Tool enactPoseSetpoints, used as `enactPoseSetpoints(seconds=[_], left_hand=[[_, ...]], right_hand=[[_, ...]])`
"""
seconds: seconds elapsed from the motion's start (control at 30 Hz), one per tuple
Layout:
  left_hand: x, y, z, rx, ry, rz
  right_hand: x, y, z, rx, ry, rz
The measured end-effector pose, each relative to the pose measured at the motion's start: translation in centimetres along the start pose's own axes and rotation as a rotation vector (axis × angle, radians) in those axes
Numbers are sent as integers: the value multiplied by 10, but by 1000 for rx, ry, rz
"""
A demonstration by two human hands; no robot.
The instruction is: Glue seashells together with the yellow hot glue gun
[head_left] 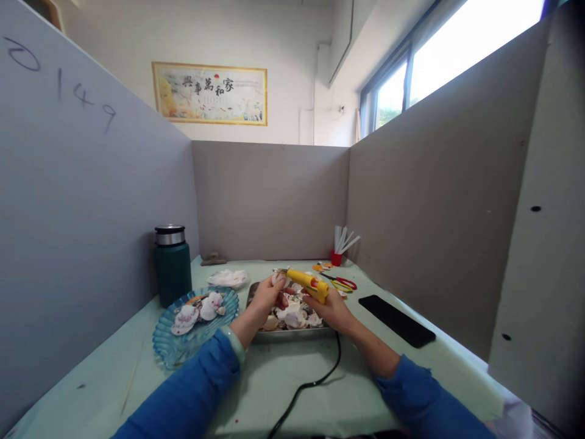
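My right hand (333,310) is wrapped round a yellow hot glue gun (307,283), whose nozzle points left. My left hand (267,300) is closed on a small white seashell (280,279), held just under the nozzle. Both hands are above a metal tray (292,334) full of shells and pale pieces (292,316). A black cord (315,383) runs from near the right hand down to the table's front edge. To the left, a blue scalloped plate (171,347) carries white shell pieces (211,305).
A dark green bottle (172,274) stands behind the plate, with a crumpled white plastic bag (228,279) nearby. Scissors (342,284) and a red cup (336,258) of white glue sticks are at the back right. A black phone-like slab (397,320) lies right. Grey partitions (274,201) enclose the table.
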State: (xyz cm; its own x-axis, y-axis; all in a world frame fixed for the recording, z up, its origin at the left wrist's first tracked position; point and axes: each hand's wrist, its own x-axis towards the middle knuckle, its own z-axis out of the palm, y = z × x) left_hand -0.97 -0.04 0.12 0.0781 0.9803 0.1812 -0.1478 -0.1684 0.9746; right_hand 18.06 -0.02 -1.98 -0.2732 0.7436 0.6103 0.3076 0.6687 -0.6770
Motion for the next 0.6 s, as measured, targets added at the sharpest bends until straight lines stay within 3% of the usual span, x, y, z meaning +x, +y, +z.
enactPoseSetpoints(seconds=[0.6], left_hand=[[1, -1, -1, 14, -21, 11]], right_hand=[[0, -2, 0, 21, -7, -6]])
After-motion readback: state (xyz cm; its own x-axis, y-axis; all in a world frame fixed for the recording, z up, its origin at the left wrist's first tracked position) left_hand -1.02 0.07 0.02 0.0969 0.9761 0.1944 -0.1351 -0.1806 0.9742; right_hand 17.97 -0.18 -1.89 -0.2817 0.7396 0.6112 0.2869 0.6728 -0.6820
